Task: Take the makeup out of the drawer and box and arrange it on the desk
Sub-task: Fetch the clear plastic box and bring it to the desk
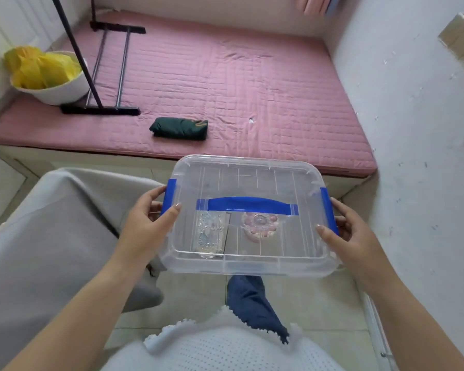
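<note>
A clear plastic box [292,236] with a lid, a blue top handle [247,205] and blue side latches hangs in the air in front of me. My left hand [150,223] grips its left end at the blue latch [169,196], thumb on the lid. My right hand [351,234] grips the right end at the other latch [328,210]. Through the lid I see a silvery rectangular makeup case [209,235] and a round pink flower-shaped compact [260,226] lying on the box floor.
Beyond the box lies a pink mattress [252,81] with a folded dark green cloth [180,128], a black rack base [102,109] and a white bowl holding a yellow bag [46,73]. A grey covered surface [38,236] is at my left, a white wall [426,156] at right.
</note>
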Demonstrator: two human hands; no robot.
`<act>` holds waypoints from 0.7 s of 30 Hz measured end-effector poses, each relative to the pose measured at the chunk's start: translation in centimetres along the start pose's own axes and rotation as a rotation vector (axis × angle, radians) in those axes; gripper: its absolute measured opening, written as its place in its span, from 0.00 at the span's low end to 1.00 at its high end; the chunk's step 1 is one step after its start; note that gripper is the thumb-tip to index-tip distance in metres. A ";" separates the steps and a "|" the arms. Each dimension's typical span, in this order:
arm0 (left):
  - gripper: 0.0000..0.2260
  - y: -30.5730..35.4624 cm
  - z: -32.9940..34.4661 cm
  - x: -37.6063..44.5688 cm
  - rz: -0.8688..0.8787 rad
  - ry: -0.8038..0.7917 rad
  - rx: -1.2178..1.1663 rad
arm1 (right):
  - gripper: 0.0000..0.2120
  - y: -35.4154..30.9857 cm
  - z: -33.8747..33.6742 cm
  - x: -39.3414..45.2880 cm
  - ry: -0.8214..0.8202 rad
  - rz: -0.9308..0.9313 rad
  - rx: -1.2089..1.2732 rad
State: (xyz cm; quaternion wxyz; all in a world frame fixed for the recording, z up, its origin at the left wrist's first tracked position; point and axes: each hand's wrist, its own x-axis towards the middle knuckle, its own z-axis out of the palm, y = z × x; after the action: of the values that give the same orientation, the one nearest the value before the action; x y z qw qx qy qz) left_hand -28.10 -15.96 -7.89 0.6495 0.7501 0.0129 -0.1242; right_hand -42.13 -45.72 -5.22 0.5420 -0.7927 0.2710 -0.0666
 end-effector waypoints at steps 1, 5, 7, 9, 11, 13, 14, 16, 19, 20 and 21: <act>0.16 0.3 0.4 1.5 -0.003 0.006 -0.001 | 0.29 -0.3 0.1 1.8 -0.010 -0.006 0.006; 0.17 1.4 2.2 9.3 -0.019 0.088 -0.020 | 0.27 -2.1 1.1 12.8 -0.084 -0.035 0.033; 0.16 2.1 2.9 12.9 -0.043 0.150 -0.033 | 0.27 -3.8 1.8 18.7 -0.156 -0.065 -0.008; 0.15 2.9 2.8 16.6 -0.075 0.233 -0.050 | 0.27 -5.8 3.1 24.8 -0.247 -0.103 -0.061; 0.14 3.9 2.7 18.8 -0.091 0.280 -0.071 | 0.27 -7.8 4.3 28.9 -0.292 -0.153 -0.118; 0.14 4.7 2.0 21.8 -0.110 0.396 -0.077 | 0.28 -10.5 6.7 34.2 -0.385 -0.194 -0.178; 0.14 5.1 1.5 22.7 -0.109 0.440 -0.068 | 0.29 -11.7 7.9 36.2 -0.424 -0.212 -0.197; 0.15 5.8 0.3 24.4 -0.112 0.521 -0.043 | 0.29 -14.0 10.7 39.4 -0.483 -0.252 -0.207; 0.16 5.8 -2.8 27.1 -0.138 0.652 -0.058 | 0.28 -17.0 15.9 43.6 -0.587 -0.285 -0.202; 0.15 5.8 -3.7 27.9 -0.141 0.675 -0.072 | 0.29 -17.9 17.6 44.6 -0.616 -0.300 -0.209; 0.14 5.7 -4.8 28.7 -0.144 0.704 -0.088 | 0.29 -18.6 19.4 45.6 -0.644 -0.309 -0.209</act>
State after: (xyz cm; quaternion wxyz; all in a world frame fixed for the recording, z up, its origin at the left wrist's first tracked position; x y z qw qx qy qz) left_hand 1.55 -16.24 -7.62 0.6264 0.7154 0.2940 0.0968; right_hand 10.78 -47.71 -4.96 0.4993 -0.8556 -0.0310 0.1330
